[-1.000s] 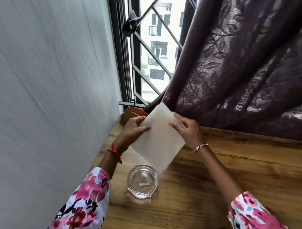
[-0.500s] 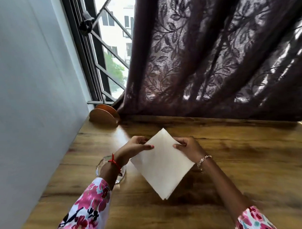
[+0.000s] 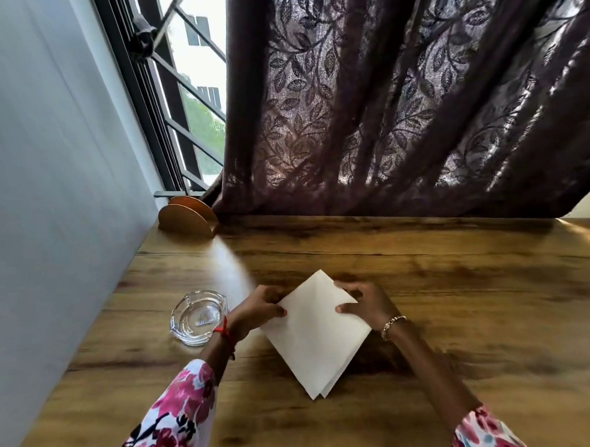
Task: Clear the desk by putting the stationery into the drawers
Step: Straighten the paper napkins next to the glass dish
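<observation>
The left hand (image 3: 256, 311) and right hand (image 3: 366, 304) each pinch one side of a folded white paper (image 3: 314, 339). It is just right of the glass ashtray (image 3: 198, 317), low over the wooden desk (image 3: 456, 284). I see no drawer, so the paper is not put away yet. That job is left to do.

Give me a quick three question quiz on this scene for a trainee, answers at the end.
1. True or false: the left hand and right hand both hold the folded paper.
2. Which hand is nearer the glass dish? A) left B) right
3. What stands in the desk's far left corner?
Key: 1 true; 2 A; 3 the wooden holder.
</observation>
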`<state>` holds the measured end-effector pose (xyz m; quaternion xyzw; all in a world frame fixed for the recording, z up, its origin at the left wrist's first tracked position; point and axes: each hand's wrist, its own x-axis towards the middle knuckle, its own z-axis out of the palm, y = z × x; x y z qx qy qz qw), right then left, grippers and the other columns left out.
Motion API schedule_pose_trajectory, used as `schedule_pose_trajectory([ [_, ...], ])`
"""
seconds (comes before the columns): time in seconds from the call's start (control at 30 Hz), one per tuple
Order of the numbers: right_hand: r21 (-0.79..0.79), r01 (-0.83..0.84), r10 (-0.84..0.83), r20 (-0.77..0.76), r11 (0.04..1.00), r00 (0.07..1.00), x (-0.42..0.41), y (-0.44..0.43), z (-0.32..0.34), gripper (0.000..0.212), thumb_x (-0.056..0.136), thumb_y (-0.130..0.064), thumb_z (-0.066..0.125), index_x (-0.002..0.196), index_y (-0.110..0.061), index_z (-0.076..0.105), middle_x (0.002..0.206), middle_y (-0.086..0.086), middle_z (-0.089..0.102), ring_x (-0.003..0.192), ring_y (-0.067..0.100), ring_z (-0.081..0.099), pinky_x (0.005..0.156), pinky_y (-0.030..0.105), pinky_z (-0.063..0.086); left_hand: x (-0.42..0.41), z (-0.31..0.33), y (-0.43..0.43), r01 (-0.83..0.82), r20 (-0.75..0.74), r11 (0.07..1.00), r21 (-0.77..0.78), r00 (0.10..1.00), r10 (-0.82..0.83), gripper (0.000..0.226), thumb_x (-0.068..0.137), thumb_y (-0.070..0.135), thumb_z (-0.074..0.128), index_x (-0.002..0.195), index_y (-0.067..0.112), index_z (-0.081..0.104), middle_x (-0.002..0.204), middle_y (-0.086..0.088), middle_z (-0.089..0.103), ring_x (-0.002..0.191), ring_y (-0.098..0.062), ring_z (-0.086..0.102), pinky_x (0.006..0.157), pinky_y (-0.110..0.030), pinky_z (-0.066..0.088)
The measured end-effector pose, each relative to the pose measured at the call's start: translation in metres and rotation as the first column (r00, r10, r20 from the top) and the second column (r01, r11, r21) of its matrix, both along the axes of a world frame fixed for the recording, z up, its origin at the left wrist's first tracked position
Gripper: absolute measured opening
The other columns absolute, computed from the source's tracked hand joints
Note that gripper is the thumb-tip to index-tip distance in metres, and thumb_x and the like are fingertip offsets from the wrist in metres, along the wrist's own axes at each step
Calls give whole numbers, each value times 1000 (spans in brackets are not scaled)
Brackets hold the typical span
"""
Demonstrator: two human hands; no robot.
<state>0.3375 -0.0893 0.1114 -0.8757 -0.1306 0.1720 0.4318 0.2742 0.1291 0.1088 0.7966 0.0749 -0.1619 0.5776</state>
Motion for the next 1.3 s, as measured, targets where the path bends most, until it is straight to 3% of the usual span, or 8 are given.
schedule_pose_trajectory([
  [0.17, 36, 56, -57, 20, 998, 998, -1, 0, -8, 43, 77, -1, 68, 118, -10, 61, 122, 5, 62, 100, 6, 53, 65, 5, 39, -2, -3, 1, -37, 1, 999, 21, 999, 37, 47, 81, -10, 49, 122, 11, 58, 103, -6, 65, 87, -16, 61, 74, -23, 49],
  [0.3, 63, 47, -47, -3, 997, 999, -1, 0, -12, 47, 78, -5, 68, 123, -4, 55, 131, 7, 55, 118, 14, 52, 85, 12, 37, -4, -3, -2, -68, -2, 997, 24, 998, 68, 45, 84, -8, 48, 122, 13, 57, 103, -4, 63, 90, -18, 59, 75, -22, 48],
  [0.4, -10, 6, -7, -33, 1000, 999, -1, 0, -14, 64, 69, -12, 78, 128, -7, 52, 133, 2, 54, 119, 17, 52, 89, 23, 41, -3, -8, -2, -98, -10, 994, 39, 995, 98, 33, 87, -3, 51, 117, 8, 60, 103, -5, 62, 89, -17, 59, 74, -21, 47],
  [0.5, -24, 12, -13, -23, 1000, 1000, 0, 1, -19, 62, 67, -5, 77, 125, -9, 56, 130, 3, 57, 117, 16, 53, 95, 24, 41, -3, -14, -2, -107, 11, 992, 60, 994, 106, 28, 86, -3, 55, 111, 5, 63, 101, -2, 62, 89, -15, 58, 71, -20, 46],
  [0.73, 40, 64, -63, -33, 997, 997, 0, 1, -22, 50, 72, -3, 73, 119, -9, 60, 124, 3, 61, 112, 14, 56, 91, 22, 42, 0, -25, 0, -200, 80, 977, 80, 978, 194, 32, 78, -5, 64, 110, 2, 66, 102, -1, 64, 90, -12, 57, 74, -21, 46],
  [0.9, 40, 43, -42, -47, 998, 998, 1, -2, -24, 50, 74, -3, 72, 122, -7, 58, 129, 5, 57, 117, 15, 54, 100, 28, 41, 0, -24, -1, -202, 83, 976, 80, 977, 195, 35, 80, -2, 64, 114, 6, 64, 107, -6, 66, 98, -17, 60, 93, -34, 47],
  [1.07, 77, 69, -64, -62, 995, 996, -1, -5, -23, 41, 76, 0, 69, 117, -5, 62, 120, 6, 63, 102, 8, 56, 85, 20, 41, 1, -23, -2, -177, 88, 979, 99, 982, 168, 36, 79, -1, 65, 114, 4, 64, 111, -10, 67, 97, -18, 61, 93, -35, 47],
  [1.3, 38, 33, -26, -173, 999, 985, 1, -11, -22, 67, 68, -15, 79, 129, -12, 51, 119, 5, 62, 106, 19, 59, 84, 30, 50, 1, -18, -7, -240, 94, 969, 56, 968, 234, 33, 78, -5, 64, 110, 2, 65, 98, -10, 68, 88, -19, 61, 86, -33, 49],
])
